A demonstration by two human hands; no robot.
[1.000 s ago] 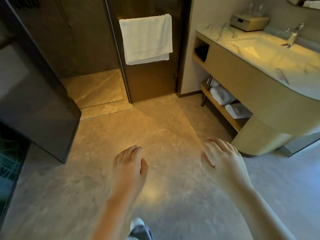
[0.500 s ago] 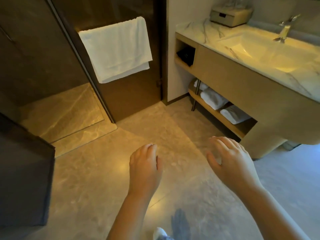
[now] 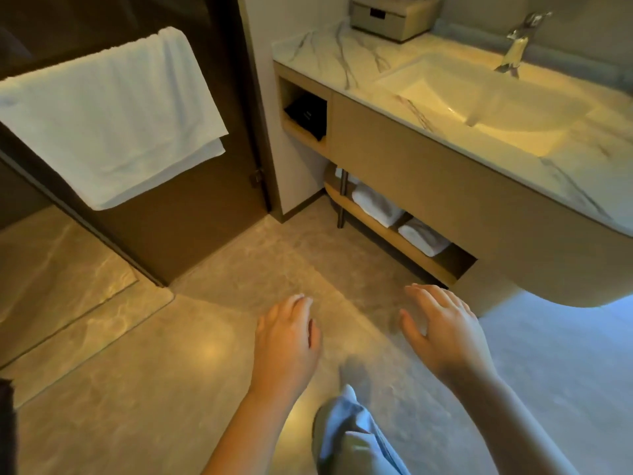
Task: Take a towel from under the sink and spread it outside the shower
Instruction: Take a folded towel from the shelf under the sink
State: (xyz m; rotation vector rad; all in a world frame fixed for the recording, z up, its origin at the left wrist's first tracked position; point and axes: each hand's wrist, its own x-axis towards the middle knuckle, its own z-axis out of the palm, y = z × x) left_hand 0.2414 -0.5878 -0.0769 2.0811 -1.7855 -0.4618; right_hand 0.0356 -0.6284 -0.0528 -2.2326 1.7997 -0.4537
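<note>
Two folded white towels lie on the low wooden shelf (image 3: 387, 236) under the sink: one (image 3: 376, 205) to the left, another (image 3: 423, 237) to its right. The marble sink (image 3: 479, 97) with its tap tops the vanity at the right. The shower floor (image 3: 58, 258) lies at the left behind a dark glass door (image 3: 191, 214). My left hand (image 3: 286, 341) and my right hand (image 3: 443, 332) hover palm down over the floor, fingers relaxed, holding nothing. My right hand is just in front of the shelf's near end.
A large white towel (image 3: 113, 114) hangs on the shower door. A box (image 3: 390, 15) stands on the counter and a dark object (image 3: 306, 114) sits in the upper cubby. My leg and foot (image 3: 346, 430) show at the bottom over the stone floor (image 3: 154, 389).
The view has moved forward and to the right, so the vanity and its shelf are closer. Both hands stay raised and empty; my foot has stepped forward into view.
</note>
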